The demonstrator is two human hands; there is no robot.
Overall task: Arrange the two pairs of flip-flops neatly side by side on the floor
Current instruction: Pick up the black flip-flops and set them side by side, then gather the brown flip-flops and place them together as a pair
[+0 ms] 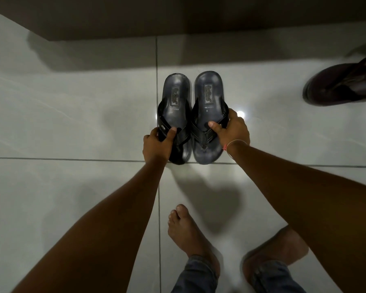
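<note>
Two dark grey flip-flops with black straps lie side by side on the white tiled floor, heels pointing away from me. My left hand [155, 145] grips the strap of the left flip-flop [174, 102]. My right hand [230, 129] grips the strap and outer edge of the right flip-flop [208, 98]. The two soles touch along their inner edges. A dark brown flip-flop [338, 83] lies apart at the right edge of the view, partly cut off.
A dark wall base [178, 17] runs along the top, just beyond the heels. My bare feet [190, 235] stand on the tiles below my arms. Open floor tiles [61, 123] spread to the left.
</note>
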